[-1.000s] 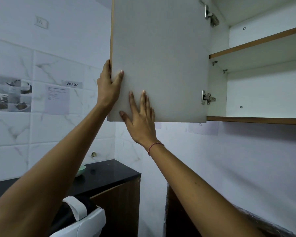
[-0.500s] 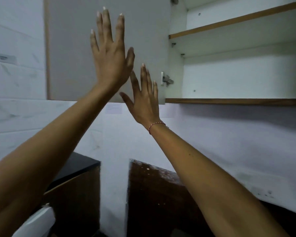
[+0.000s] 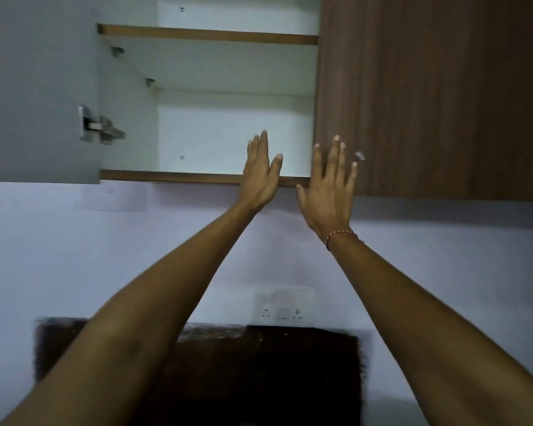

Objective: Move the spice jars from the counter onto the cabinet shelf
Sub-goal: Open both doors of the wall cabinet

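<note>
Kitchen wall [image 3: 74, 256]: pale, plain, running below a wall cabinet [image 3: 234, 130] that is standing open.

Cabinet interior: white, lit. Lower shelf [image 3: 173, 176] is showing a brown front edge; upper shelf [image 3: 210, 34] is sitting above it with the same edging. Nothing is standing on the part of either shelf that shows.

Left door [image 3: 37, 87]: grey inner face, swung out to the left, hanging on a metal hinge [image 3: 97, 127].

Right door [image 3: 431, 93]: brown wood grain, closed, carrying a small metal knob [image 3: 360, 155].

Left hand [image 3: 260, 176]: raised, fingers straight and close together, thumb apart, holding nothing. It is overlapping the lower shelf's front edge near the right end of the opening; contact cannot be told.

Right hand [image 3: 328, 192]: raised just beside the left hand, fingers straight and slightly spread, holding nothing. Its fingertips are lying over the left edge of the right door; contact cannot be told. A red thread band [image 3: 340, 236] is circling the wrist.

Socket plate [image 3: 285, 307]: white, on the wall between the forearms, just above the counter.

Counter [image 3: 259, 364]: dark, blurred, lying at the bottom of the view between both arms.

Spice jars: none are showing anywhere in view, neither on the counter nor on the shelves.
</note>
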{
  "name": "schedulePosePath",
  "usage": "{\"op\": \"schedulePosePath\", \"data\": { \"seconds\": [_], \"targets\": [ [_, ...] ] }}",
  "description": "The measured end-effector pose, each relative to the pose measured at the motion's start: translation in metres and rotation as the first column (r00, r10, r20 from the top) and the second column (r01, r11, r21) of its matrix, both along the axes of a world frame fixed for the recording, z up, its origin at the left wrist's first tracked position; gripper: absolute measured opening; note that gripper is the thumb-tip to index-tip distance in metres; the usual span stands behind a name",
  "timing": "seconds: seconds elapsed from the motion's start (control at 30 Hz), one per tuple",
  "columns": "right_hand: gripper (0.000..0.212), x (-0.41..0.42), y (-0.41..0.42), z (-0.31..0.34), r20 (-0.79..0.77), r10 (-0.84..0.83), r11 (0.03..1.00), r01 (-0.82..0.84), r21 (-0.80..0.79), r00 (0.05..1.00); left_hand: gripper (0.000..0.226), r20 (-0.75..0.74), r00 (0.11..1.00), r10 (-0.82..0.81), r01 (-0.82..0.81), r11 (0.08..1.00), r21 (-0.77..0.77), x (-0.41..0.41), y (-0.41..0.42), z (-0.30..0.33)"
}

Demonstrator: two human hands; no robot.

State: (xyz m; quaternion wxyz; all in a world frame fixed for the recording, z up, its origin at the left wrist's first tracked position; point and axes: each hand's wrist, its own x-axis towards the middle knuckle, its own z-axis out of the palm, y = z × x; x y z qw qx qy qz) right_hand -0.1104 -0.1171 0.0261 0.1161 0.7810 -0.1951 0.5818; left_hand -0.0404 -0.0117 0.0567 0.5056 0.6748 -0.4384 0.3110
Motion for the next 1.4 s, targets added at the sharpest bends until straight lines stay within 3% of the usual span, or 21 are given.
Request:
{"op": "schedulePosePath", "data": {
  "seconds": [0.1, 0.2, 0.33, 0.47, 0.7, 0.77, 1.0, 1.2, 1.4],
  "targets": [
    [0.085, -0.009, -0.039, 0.001, -0.05, -0.024, 0.999, 0.026, 0.038, 0.998, 0.06, -0.17, 0.972, -0.16, 0.164, 0.986, 0.013, -0.011, -0.052, 0.002],
    [0.084, -0.007, -0.057, 0.002, -0.099, 0.101, 0.991, -0.092, 0.099, 0.99, 0.058, -0.348, 0.89, -0.295, 0.304, 0.952, -0.03, -0.019, -0.081, 0.006],
    [0.089, -0.01, -0.064, -0.002, -0.156, 0.158, 0.982, -0.14, 0.123, 0.975, 0.043, -0.419, 0.825, -0.379, 0.373, 0.922, -0.1, -0.022, -0.084, 0.01],
    [0.096, -0.025, -0.049, -0.005, -0.108, 0.151, 0.983, -0.138, 0.119, 0.983, 0.037, -0.413, 0.787, -0.459, 0.457, 0.883, -0.11, -0.038, -0.066, 0.011],
    [0.089, -0.084, -0.013, -0.008, 0.066, 0.182, 0.976, -0.189, 0.11, 0.981, 0.04, -0.334, 0.718, -0.611, 0.617, 0.78, -0.101, -0.096, -0.042, 0.012],
    [0.086, -0.106, -0.005, -0.009, 0.081, 0.208, 0.973, -0.215, 0.087, 0.975, 0.044, -0.351, 0.654, -0.67, 0.677, 0.725, -0.124, -0.111, -0.038, 0.01],
    [0.065, -0.178, 0.013, -0.01, 0.088, 0.132, 0.99, -0.127, -0.058, 0.987, 0.034, -0.368, 0.287, -0.884, 0.861, 0.407, -0.305, -0.182, -0.049, 0.002],
    [0.06, -0.238, 0.004, -0.014, 0.147, 0.004, 0.993, 0.014, -0.121, 0.989, 0.035, -0.295, 0.142, -0.945, 0.938, 0.224, -0.265, -0.241, -0.07, -0.005],
    [0.067, -0.298, -0.018, -0.019, 0.136, -0.133, 0.979, 0.151, -0.134, 0.982, 0.046, -0.259, 0.2, -0.945, 0.973, 0.221, -0.058, -0.284, -0.09, -0.003]
  ]
}}
